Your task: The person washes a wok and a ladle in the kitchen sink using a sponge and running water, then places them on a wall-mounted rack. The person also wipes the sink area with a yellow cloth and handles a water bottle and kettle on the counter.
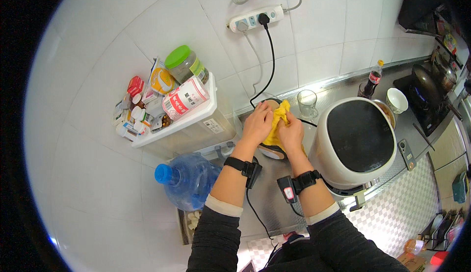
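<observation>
A yellow cloth (275, 134) is bunched in my right hand (291, 132), thumb and fingers pinching it. The cloth lies over a low appliance (272, 153) with a beige and black surface, standing on the metal counter near the wall. My left hand (258, 123) rests on the left side of this appliance, beside the cloth. Its palm and fingertips hide much of the surface, and its grip does not show clearly. Black straps with small devices circle both wrists.
A white air fryer (318, 154) stands close on the right, a glass mug (307, 102) behind. On the left are a blue water jug (191, 180) and a bin (191, 135) topped with jars and packets. A black cord (273, 62) runs down from the power strip (254, 18).
</observation>
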Demonstrator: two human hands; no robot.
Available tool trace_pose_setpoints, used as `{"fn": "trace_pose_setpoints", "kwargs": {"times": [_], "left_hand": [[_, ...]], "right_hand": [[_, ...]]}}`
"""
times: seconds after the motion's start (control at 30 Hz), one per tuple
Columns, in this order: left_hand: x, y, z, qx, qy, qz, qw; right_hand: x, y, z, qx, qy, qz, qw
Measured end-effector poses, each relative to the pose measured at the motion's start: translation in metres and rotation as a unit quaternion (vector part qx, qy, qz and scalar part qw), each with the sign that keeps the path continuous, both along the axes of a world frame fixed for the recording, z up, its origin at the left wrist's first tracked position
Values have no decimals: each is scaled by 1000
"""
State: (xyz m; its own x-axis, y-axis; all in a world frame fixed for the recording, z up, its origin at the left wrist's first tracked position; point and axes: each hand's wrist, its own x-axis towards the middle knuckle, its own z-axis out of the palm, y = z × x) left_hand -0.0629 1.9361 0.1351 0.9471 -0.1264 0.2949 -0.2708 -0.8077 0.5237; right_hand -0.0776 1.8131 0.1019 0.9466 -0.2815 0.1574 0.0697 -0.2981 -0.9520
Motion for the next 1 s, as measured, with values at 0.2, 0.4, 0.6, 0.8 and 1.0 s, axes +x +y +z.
{"fn": "trace_pose_setpoints", "kwargs": {"times": [0.2, 0.4, 0.6, 0.8, 1.0], "left_hand": [[-4, -2, 4, -13, -6, -1, 1000], [-6, -4, 2, -34, 27, -6, 999], [-7, -3, 6, -26, 31, -4, 999], [-5, -12, 13, -55, 46, 3, 997], [-7, 3, 1, -33, 20, 3, 999]], "right_hand": [[15, -4, 6, 8, 36, -67, 997], [-11, 9, -10, -69, -154, -73, 983], [4, -3, 6, 29, 11, -88, 996], [-1, -9, -26, 149, -36, -21, 988], [-11, 6, -5, -5, 9, -67, 998]]}}
